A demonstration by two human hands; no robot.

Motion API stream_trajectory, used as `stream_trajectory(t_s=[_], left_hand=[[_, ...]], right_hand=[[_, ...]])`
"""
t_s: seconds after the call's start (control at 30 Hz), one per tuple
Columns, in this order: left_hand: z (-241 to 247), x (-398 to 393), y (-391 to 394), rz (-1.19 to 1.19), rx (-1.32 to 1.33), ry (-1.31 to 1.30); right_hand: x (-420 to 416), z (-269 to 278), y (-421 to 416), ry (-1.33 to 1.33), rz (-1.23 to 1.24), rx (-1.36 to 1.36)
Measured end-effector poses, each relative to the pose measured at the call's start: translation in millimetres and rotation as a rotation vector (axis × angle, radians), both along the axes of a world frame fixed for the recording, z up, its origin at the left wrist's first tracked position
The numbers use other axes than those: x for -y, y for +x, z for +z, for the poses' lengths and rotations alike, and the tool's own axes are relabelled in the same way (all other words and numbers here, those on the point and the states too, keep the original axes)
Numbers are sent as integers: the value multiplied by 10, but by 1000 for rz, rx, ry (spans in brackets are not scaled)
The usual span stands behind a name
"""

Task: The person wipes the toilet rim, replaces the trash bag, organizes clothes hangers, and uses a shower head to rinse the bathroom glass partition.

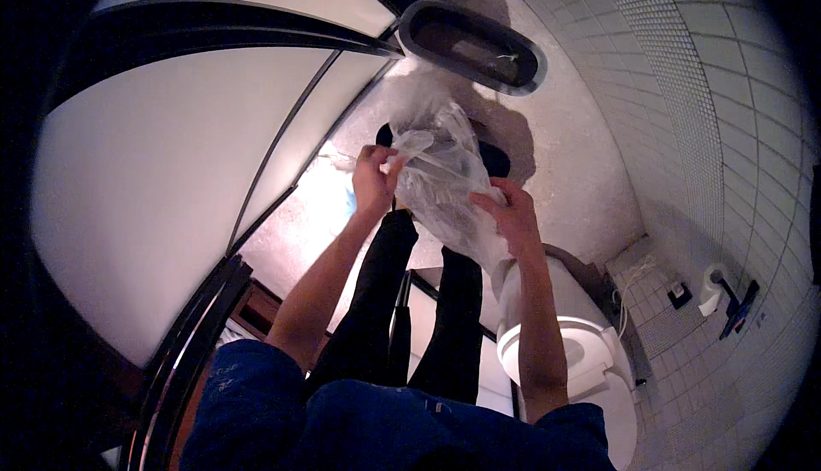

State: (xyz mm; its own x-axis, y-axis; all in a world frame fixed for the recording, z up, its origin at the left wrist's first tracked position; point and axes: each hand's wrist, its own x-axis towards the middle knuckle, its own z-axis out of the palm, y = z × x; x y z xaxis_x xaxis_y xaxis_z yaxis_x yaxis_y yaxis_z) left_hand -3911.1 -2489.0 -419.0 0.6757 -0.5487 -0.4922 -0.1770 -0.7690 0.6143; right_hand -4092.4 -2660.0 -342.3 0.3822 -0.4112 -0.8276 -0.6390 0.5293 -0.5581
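Observation:
Between my two hands hangs a thin, translucent plastic bag (442, 182), crumpled and partly spread. My left hand (375, 179) pinches its edge near a bunched flap on the left side. On the right, lower down, my right hand (513, 214) grips the opposite edge between thumb and fingers. Dark footwear on my feet shows partly behind the plastic. Past the bag, on the floor, stands a grey oval bin (471, 48) with a dark inside and a small pale scrap in it.
A white toilet (571, 349) with its lid down stands under my right forearm. Large pale panels (192, 125) with dark frames rise on the left. Tiled wall (693, 86) runs along the right, with a toilet paper roll (712, 278) on a holder. A cable (625, 298) hangs beside the toilet.

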Motion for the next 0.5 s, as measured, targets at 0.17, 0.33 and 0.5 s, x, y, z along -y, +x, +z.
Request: stream_trajectory(t_s=[0.17, 0.33, 0.5], left_hand=[[-255, 450, 146, -118, 418, -61], [-965, 738, 511, -70, -17, 71], [-1340, 731, 693, 77, -407, -179]], right_hand=[[33, -95, -311, -3, 145, -25], [7, -62, -487, -87, 182, -53], [29, -331, -1148, -178, -116, -230]])
